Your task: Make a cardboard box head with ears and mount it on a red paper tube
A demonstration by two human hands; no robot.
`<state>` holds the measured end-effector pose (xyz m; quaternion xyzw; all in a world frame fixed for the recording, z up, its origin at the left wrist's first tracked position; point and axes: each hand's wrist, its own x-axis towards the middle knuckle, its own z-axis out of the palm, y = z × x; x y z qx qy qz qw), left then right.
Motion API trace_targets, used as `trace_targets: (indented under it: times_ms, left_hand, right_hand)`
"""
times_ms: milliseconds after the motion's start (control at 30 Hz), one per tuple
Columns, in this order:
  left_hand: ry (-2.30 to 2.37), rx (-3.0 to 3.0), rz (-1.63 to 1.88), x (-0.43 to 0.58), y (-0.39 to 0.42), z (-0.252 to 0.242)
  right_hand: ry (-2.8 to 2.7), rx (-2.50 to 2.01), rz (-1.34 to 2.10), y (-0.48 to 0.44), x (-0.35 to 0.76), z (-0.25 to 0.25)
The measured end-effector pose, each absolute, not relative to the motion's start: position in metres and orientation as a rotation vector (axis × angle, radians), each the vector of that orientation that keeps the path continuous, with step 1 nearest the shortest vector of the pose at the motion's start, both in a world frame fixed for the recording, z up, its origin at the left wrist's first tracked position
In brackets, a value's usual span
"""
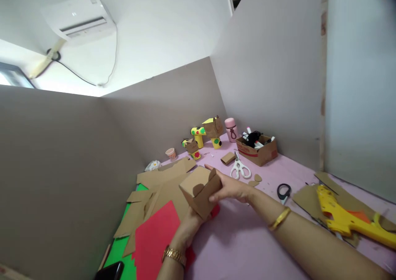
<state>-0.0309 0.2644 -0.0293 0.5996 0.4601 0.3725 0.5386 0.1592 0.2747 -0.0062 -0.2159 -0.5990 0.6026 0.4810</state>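
A small cardboard box point(206, 198) with two rounded ear-like tabs along its top edge is held up over the table between both my hands. My left hand point(192, 224) supports it from below, its fingers mostly hidden behind the box. From the right side my right hand point(230, 186) grips it, thumb on the front face and fingers round the back. Close by lie white scissors point(240, 168), a small folded cardboard piece point(228, 158) and rounded cardboard cutouts point(254, 183). Red paper sheets point(156, 240) spread beside my left wrist.
Cardboard sheets point(168, 185) cover the left of the pink table point(238, 247). At the back stand painted cardboard animals point(213, 128), a pink bottle point(231, 130) and a box of markers point(261, 154). Black-handled scissors point(284, 192) and a yellow glue gun point(346, 220) lie right.
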Motion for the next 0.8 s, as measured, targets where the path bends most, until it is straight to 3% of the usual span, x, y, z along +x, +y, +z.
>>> trace_targets:
  times_ms: [433, 800]
  left_hand:
    - [0.916, 1.465, 0.754, -0.003, 0.329, -0.043]
    - [0.900, 1.524, 0.860, -0.004, 0.317, -0.038]
  right_hand:
    - [-1.095, -0.759, 1.126, 0.297, 0.185, -0.013]
    - [-1.223, -0.797, 1.174, 0.296, 0.168, -0.020]
